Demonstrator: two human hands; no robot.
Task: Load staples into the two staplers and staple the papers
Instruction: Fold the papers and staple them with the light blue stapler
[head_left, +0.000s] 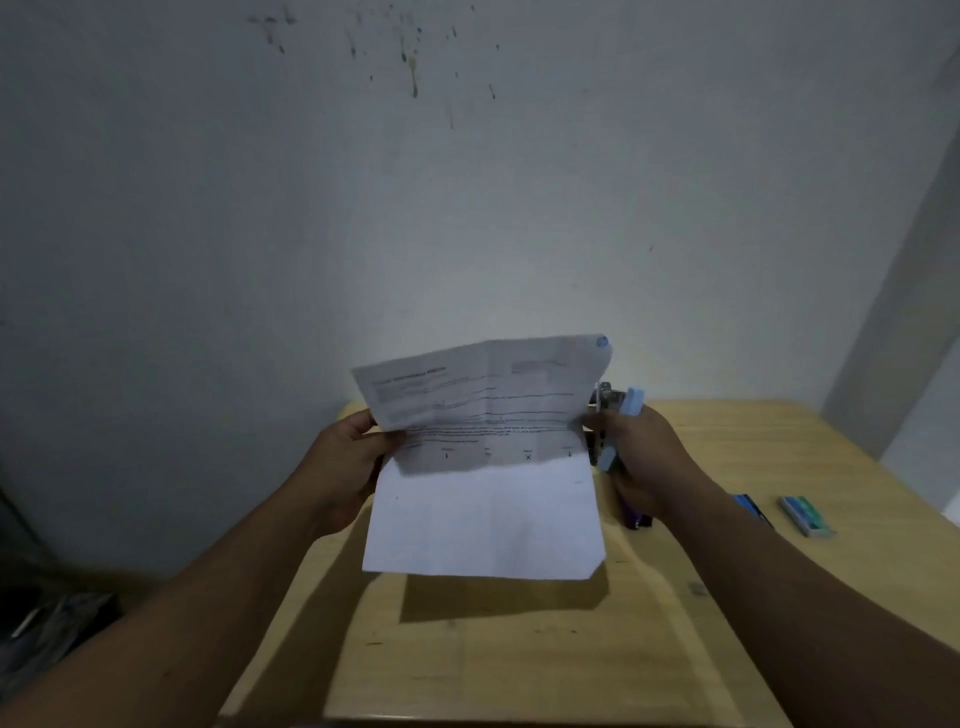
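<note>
I hold white papers (483, 467) in the air above a wooden table (519, 649). The upper sheet carries printed text and folds toward me; a blank sheet hangs below it. My left hand (348, 457) pinches the papers' left edge. My right hand (644, 457) grips a light blue stapler (626, 410), whose metal jaw sits at the papers' right edge. A dark purple object (635, 517), possibly the second stapler, lies on the table under my right hand and is mostly hidden.
Two small staple boxes lie on the table to the right: a blue one (753, 509) beside my forearm and a teal one (808, 515) near the right edge. A stained wall (467, 182) stands right behind the table. Dark clutter (57, 618) sits on the floor at left.
</note>
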